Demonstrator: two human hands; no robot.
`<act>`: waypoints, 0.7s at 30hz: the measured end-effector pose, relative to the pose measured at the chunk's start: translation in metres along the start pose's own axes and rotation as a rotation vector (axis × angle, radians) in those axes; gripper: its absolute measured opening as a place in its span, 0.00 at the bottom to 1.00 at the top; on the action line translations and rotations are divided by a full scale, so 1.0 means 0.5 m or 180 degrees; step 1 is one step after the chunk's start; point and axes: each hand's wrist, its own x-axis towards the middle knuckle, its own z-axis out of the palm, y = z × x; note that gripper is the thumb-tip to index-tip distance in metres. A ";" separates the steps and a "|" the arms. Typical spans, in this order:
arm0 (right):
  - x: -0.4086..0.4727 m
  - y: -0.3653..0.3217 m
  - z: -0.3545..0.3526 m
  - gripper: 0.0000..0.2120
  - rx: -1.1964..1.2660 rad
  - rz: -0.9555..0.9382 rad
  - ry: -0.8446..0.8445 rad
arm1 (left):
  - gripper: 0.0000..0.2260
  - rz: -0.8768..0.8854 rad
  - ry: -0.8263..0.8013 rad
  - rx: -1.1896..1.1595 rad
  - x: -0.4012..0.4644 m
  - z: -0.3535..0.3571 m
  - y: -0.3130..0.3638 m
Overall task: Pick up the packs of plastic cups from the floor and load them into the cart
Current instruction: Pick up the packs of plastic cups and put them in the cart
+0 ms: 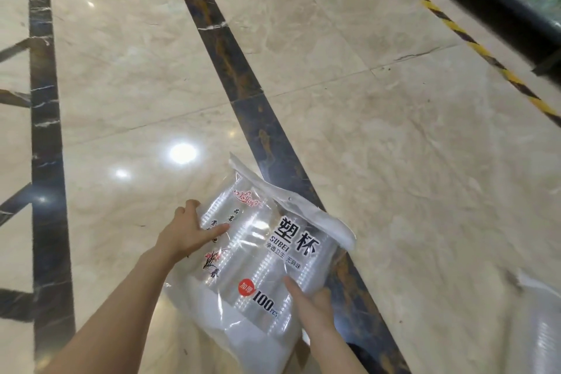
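Observation:
A clear pack of plastic cups (261, 249) with black lettering and a red "100 pcs" sticker is held above the floor at the lower middle. My left hand (188, 231) grips its left edge, thumb on the front. My right hand (309, 300) holds its lower right corner. A second clear pack (212, 313) sits directly beneath it; which hand carries it is hidden. Another pack of cups (540, 322) lies on the floor at the lower right edge. No cart is in view.
The floor is glossy beige marble (364, 130) crossed by dark marble strips (230, 64). A black shelf base (485, 0) with yellow-black hazard tape (455, 27) runs along the upper right, with green goods above it.

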 end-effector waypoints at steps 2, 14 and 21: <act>-0.016 -0.023 -0.018 0.34 -0.0074 -0.0099 0.0007 | 0.41 -0.0025 0.0096 -0.0071 -0.024 -0.011 0.015; -0.469 -0.354 -0.306 0.41 -0.0073 -0.1055 0.0199 | 0.50 0.0167 0.0579 -0.0936 -0.402 -0.367 0.369; -0.941 -0.539 -0.553 0.41 -0.0004 -0.1801 0.0349 | 0.35 0.0502 0.0903 -0.1382 -0.798 -0.637 0.623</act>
